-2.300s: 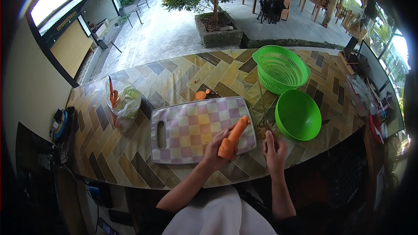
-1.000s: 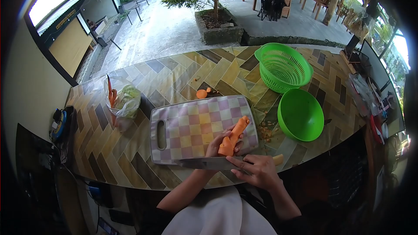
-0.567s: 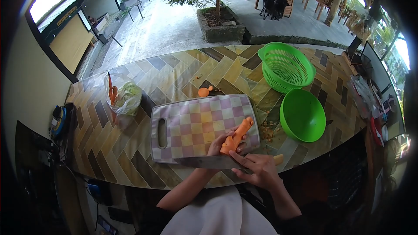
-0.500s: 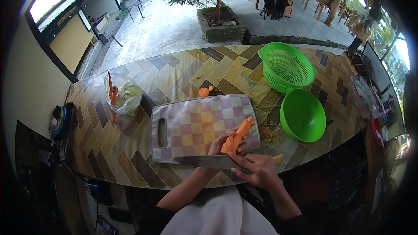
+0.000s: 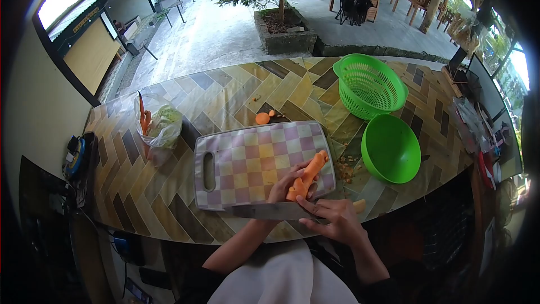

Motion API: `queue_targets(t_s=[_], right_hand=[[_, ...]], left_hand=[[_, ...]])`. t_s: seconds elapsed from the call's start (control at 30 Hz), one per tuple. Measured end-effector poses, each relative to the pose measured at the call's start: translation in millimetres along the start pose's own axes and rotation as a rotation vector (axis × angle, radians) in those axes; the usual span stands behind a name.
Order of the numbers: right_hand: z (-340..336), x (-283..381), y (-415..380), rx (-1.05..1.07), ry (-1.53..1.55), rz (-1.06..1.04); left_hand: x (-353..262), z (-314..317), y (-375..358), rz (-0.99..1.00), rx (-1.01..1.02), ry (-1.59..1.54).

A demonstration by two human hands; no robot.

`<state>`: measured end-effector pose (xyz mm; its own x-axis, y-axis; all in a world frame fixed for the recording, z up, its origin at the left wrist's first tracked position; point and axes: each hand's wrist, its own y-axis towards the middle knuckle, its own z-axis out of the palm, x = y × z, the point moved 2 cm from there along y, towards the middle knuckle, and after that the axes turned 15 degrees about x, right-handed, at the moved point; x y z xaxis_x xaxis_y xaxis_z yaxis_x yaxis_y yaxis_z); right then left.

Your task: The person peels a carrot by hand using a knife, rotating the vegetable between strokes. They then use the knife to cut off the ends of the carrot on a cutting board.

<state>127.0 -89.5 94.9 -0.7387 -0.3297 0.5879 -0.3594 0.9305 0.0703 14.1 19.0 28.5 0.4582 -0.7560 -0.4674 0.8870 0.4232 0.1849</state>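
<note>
My left hand (image 5: 283, 187) grips the thick end of an orange carrot (image 5: 308, 173), holding it tilted over the near right corner of a checkered cutting board (image 5: 247, 160). My right hand (image 5: 332, 220) holds a large knife (image 5: 269, 210) by its wooden handle, the broad blade lying flat and pointing left along the board's near edge, just under the carrot's lower end.
A green bowl (image 5: 390, 149) and a green colander (image 5: 368, 85) stand to the right. Carrot scraps (image 5: 262, 118) lie behind the board and peelings (image 5: 347, 168) beside it. A plastic bag with vegetables (image 5: 160, 126) sits at the left. The tiled counter's front edge is near my body.
Since 2.3 s ago my right hand has swung the knife from upright beside the bowl to flat under the carrot. The carrot has stayed in my left hand, shifting only slightly.
</note>
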Motion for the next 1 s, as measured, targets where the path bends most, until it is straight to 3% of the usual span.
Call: queue_targets(t_s=[0.27, 0.47, 1.0], right_hand=[[-3.4, -4.9, -2.1, -0.011, 0.107, 0.018], [-7.2, -0.3, -4.6, 0.125, 0.086, 0.101], [-1.0, 0.8, -1.5, 0.000, 0.200, 0.016]], left_hand=[[1.0, 5.2, -1.5, -0.001, -0.055, -0.076], [2.1, 1.4, -1.3, -0.013, -0.045, -0.024], [6.5, 0.3, -1.4, -0.037, -0.018, -0.154]])
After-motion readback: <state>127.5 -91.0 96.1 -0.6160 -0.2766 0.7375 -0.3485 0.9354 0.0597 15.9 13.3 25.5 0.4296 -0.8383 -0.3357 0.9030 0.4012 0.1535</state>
